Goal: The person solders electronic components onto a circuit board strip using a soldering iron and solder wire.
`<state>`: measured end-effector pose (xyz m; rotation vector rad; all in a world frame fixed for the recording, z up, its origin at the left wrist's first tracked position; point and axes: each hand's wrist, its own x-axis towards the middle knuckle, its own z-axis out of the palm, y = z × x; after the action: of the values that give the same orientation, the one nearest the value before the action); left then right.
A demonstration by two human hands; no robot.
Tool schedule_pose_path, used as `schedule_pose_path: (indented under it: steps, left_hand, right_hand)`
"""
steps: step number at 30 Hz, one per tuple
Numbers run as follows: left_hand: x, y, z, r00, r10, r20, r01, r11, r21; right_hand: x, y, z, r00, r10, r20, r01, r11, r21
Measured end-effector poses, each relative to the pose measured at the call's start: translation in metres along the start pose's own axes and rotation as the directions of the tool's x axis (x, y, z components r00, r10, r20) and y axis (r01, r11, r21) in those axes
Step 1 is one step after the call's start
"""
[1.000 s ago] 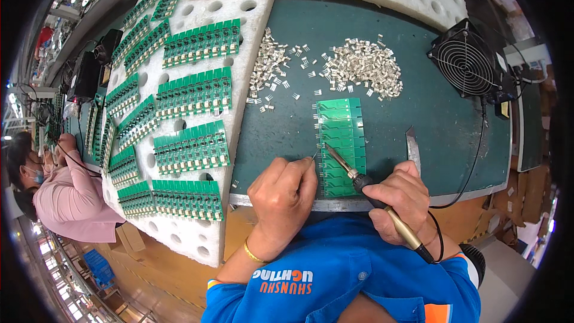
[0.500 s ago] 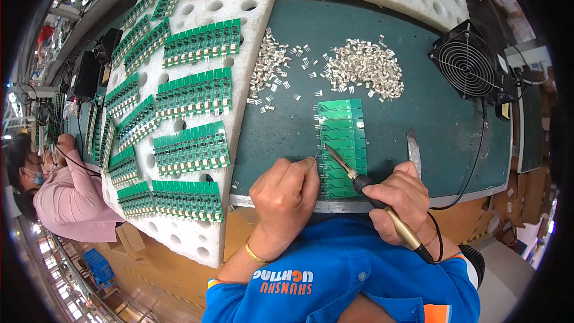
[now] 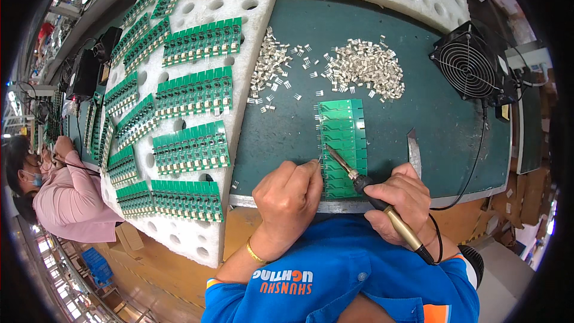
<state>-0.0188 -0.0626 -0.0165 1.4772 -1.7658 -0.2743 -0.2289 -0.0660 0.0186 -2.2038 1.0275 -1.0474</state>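
Observation:
A green circuit board panel (image 3: 343,121) lies on the bench in front of me, with rows of traces and small pins along its left edge. My right hand (image 3: 399,198) grips a soldering iron (image 3: 348,168) by its dark and gold handle. The iron's tip rests at the panel's left side, about halfway down; whether it touches a pad is too small to tell. Close beside that same edge, my left hand (image 3: 288,196) is closed in a pinch on a thin strand of solder wire, mostly hidden by the fingers.
White foam boards with holes (image 3: 251,30) hold several populated green boards (image 3: 194,94) at left. Small white connectors (image 3: 365,69) lie in two heaps. A black fan (image 3: 469,63) stands at right, near a blade (image 3: 414,152). Another person (image 3: 75,200) sits far left.
My left hand has shifted very slightly right along the panel's edge. The iron's tip stays at nearly the same place, and the panel has not moved.

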Motion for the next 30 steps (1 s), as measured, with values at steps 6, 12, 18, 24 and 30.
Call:
schedule_pose_path:
  steps: [6, 12, 18, 24, 30]
  left_hand:
    - [0.0009, 0.0001, 0.0008, 1.0, 0.01, 0.002, -0.01, 1.0, 0.013]
    - [0.0025, 0.0003, 0.0019, 1.0, 0.011, -0.013, -0.011, 1.0, 0.019]
    - [0.0029, -0.0012, 0.0031, 1.0, 0.011, -0.016, -0.011, 1.0, 0.012]
    - [0.0037, -0.0003, 0.0023, 1.0, -0.007, -0.004, 0.007, 1.0, -0.013]
    - [0.0021, -0.001, 0.0018, 1.0, -0.014, 0.005, 0.014, 1.0, -0.025]
  right_hand:
    - [-0.0018, 0.0018, 0.0025, 0.999, -0.011, -0.033, 0.011, 1.0, 0.004]
    - [-0.0003, 0.001, 0.0021, 1.0, -0.01, -0.028, 0.01, 1.0, 0.006]
    - [-0.0002, 0.001, 0.0007, 1.0, -0.009, -0.008, 0.009, 1.0, 0.002]
    - [-0.0002, 0.0007, 0.0003, 1.0, -0.008, 0.003, 0.008, 1.0, -0.013]
    - [0.0002, -0.0012, -0.002, 0.999, -0.01, 0.038, 0.011, 1.0, -0.025]
